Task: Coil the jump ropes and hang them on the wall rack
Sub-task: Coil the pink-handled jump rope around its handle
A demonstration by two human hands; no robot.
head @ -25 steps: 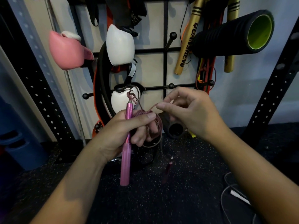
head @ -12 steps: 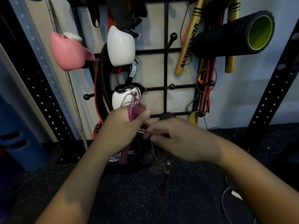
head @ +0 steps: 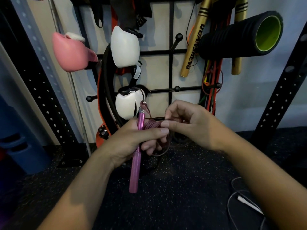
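A pink jump rope handle (head: 135,170) stands upright in my left hand (head: 131,141), which grips it together with several thin pink cable loops (head: 153,125) wound over its fingers. My right hand (head: 187,123) is just to the right, pinching the cable near the loops between thumb and forefinger. Part of the coil (head: 163,150) hangs below my left fingers. The black wall rack (head: 171,70) with ball-tipped pegs (head: 177,88) is straight ahead behind my hands. The rope's second handle is hidden.
On the rack hang white boxing gloves (head: 125,46), a pink glove (head: 73,53), a black foam roller (head: 240,34), gold sticks (head: 193,42) and coloured bands (head: 212,90). Black perforated uprights (head: 280,95) flank it. Another thin rope with a white handle (head: 245,203) lies on the speckled floor at right.
My right hand swung down under my left hand with the cable and has come back up beside it, adding a loop. The pink handle tilted and is upright again.
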